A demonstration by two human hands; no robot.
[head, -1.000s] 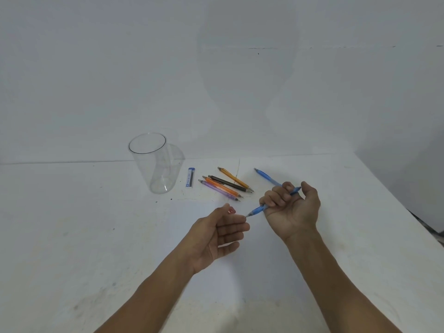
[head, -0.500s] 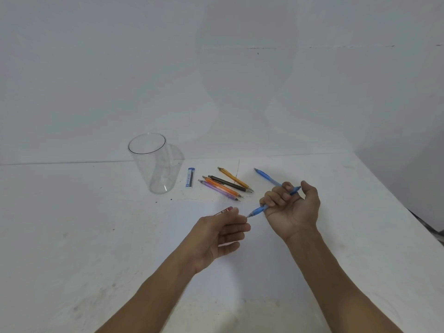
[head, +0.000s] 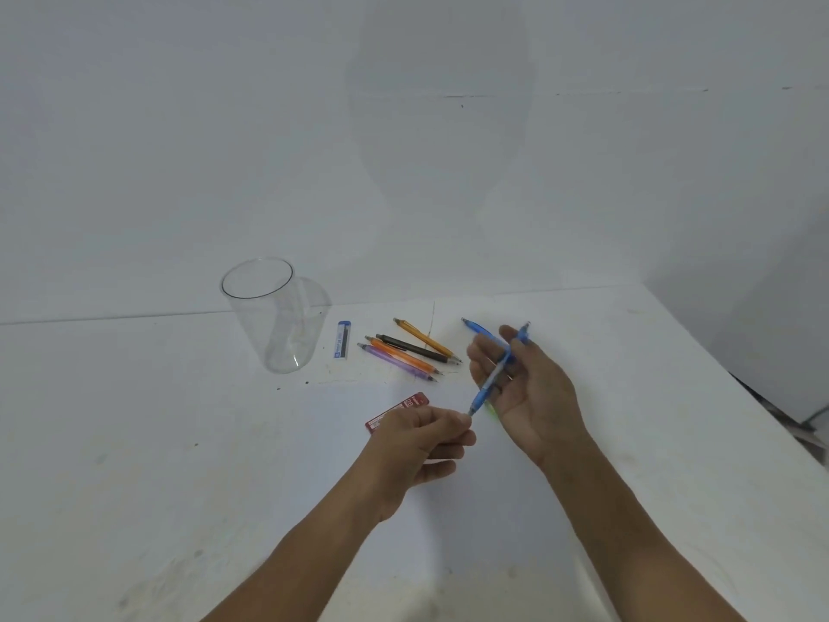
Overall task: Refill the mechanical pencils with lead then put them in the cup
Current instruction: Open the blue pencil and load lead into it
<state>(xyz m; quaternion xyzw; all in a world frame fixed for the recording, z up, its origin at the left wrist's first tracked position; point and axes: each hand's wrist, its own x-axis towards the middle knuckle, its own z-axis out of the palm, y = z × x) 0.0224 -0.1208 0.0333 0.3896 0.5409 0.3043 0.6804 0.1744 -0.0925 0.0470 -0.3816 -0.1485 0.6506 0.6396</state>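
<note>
Loosened since a second ago, the right hand [head: 529, 388] grips the blue pencil [head: 493, 374] more steeply; the left hand [head: 421, 446], holding the red lead case [head: 397, 413], pinches the pencil's tip. The cup [head: 269, 316] stands empty, other pencils [head: 412, 347] lying nearby: nearly everything remains.

Our left hand [head: 426, 442] is covering the near end of the red lead case [head: 397, 413], so we are not seeing whether it is gripped. Our right hand [head: 525, 388], gripping the near blue pencil [head: 481, 397], is hiding most of the far blue pencil [head: 474, 327] and a green thing [head: 492, 410]. Our left forearm [head: 305, 563] and right forearm [head: 628, 540] are running off the bottom edge.
</note>
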